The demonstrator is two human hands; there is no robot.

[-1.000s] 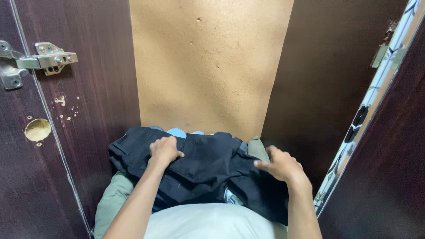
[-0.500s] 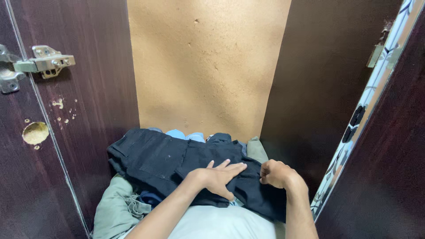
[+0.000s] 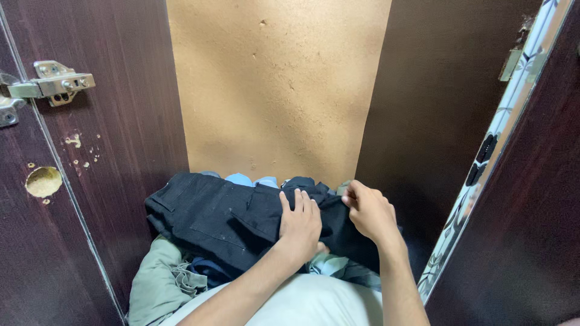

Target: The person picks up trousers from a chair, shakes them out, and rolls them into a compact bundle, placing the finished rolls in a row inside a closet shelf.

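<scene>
Nearest the camera lies a pale grey-white rounded bundle of cloth [image 3: 302, 302], with both forearms passing over it into a cupboard. To its left a crumpled sage-green fabric piece [image 3: 154, 284] hangs at the front of the pile. On top of the heap sits the folded black garment of heavy cloth [image 3: 223, 214], spread across the shelf from the left wall to the right. The left hand [image 3: 300, 222] lies flat on the garment's right half, fingers straight and together, pressing down and gripping nothing. Just beside it, the right hand [image 3: 370, 212] curls its fingers around the garment's bunched right edge, pinching the black cloth. Behind the garment a light blue folded cloth [image 3: 248, 180] peeks out against the tan fibreboard back panel [image 3: 278, 90]. A silver metal hinge [image 3: 51, 84] sits on the dark brown wooden left wall [image 3: 121, 121].
</scene>
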